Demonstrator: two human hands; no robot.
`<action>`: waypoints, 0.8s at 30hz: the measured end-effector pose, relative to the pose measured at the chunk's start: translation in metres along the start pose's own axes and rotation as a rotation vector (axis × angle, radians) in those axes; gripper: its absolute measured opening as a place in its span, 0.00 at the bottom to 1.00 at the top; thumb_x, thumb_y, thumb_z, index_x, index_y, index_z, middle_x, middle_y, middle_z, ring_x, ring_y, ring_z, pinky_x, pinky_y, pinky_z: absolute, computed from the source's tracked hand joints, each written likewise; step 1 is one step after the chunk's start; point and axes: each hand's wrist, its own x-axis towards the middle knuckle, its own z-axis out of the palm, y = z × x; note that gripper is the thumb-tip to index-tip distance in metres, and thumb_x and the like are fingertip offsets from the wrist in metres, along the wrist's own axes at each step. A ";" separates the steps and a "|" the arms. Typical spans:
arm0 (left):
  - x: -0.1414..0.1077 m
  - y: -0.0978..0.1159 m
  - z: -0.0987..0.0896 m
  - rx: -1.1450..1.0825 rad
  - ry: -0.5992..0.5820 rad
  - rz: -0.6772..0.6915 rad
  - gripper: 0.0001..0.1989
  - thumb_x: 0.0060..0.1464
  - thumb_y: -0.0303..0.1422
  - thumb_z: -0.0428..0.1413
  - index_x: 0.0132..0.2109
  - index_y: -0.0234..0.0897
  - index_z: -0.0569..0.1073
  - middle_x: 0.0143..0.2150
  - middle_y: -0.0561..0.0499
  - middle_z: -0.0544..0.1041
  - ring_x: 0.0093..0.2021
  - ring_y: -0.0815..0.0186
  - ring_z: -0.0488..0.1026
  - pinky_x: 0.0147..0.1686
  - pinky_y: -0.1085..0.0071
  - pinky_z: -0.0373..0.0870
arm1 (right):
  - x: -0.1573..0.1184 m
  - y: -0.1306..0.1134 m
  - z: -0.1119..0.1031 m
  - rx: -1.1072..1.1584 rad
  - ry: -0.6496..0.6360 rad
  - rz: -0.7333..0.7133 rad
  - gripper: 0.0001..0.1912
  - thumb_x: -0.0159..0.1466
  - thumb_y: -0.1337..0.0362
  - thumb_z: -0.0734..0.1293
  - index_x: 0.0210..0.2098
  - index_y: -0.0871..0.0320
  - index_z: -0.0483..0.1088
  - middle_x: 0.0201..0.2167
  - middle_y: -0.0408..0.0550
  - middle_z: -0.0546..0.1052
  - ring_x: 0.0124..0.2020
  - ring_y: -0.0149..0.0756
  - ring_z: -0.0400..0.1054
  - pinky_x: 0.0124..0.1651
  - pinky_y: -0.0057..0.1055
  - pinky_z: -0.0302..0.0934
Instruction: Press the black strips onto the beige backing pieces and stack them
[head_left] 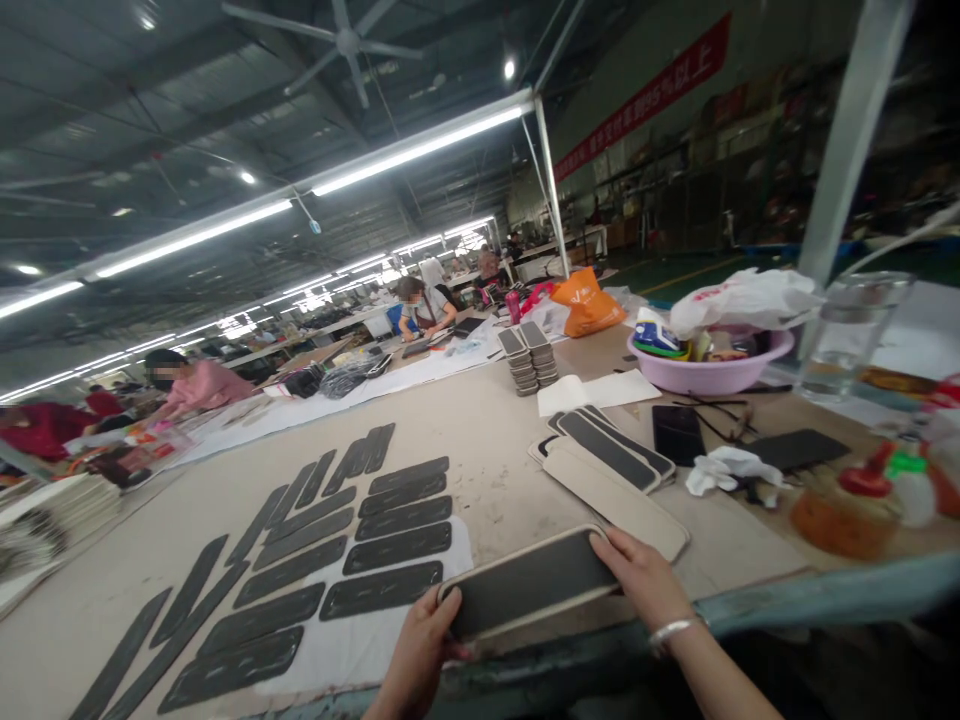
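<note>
Between my two hands is a long dark panel with a pale rim (534, 585), held flat just above the table's near edge. My left hand (424, 640) grips its left end, thumb on top. On the right end, my right hand (641, 575) is closed with its thumb on the dark face; a bracelet circles that wrist. Just beyond lies a small pile of similar panels, with a beige one (615, 490) lowest and a dark-faced one (607, 447) above. To the left, several dark strips (394, 552) lie in rows, some on a white sheet (337, 645).
Stacked panels (527, 365) stand farther back. At right are a purple basin (709, 372), a glass (847, 340), a phone (677, 435), crumpled tissue (731, 470) and a red-capped bottle of amber liquid (847, 515). An orange bag (587, 302) sits behind. Other people work at tables beyond.
</note>
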 end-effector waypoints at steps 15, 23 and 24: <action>0.073 0.046 0.037 -0.283 -0.104 0.039 0.10 0.47 0.36 0.60 0.31 0.33 0.72 0.22 0.54 0.69 0.19 0.75 0.64 0.15 0.81 0.56 | 0.016 -0.007 -0.021 -0.187 0.048 -0.036 0.22 0.54 0.45 0.59 0.37 0.54 0.69 0.25 0.45 0.74 0.20 0.34 0.66 0.22 0.29 0.62; 0.057 0.014 0.135 -0.776 -0.124 -0.035 0.15 0.45 0.32 0.62 0.42 0.32 0.73 0.41 0.44 0.77 0.41 0.60 0.74 0.46 0.65 0.68 | -0.007 -0.008 0.028 -0.103 -0.014 0.061 0.22 0.55 0.44 0.58 0.39 0.53 0.65 0.18 0.41 0.71 0.18 0.36 0.68 0.24 0.30 0.64; 0.057 0.010 0.144 -0.808 -0.070 -0.075 0.14 0.44 0.31 0.62 0.39 0.30 0.73 0.38 0.43 0.77 0.39 0.59 0.75 0.45 0.65 0.69 | -0.009 -0.005 0.032 -0.097 -0.053 0.060 0.22 0.55 0.44 0.58 0.39 0.53 0.66 0.18 0.41 0.71 0.18 0.36 0.68 0.24 0.30 0.64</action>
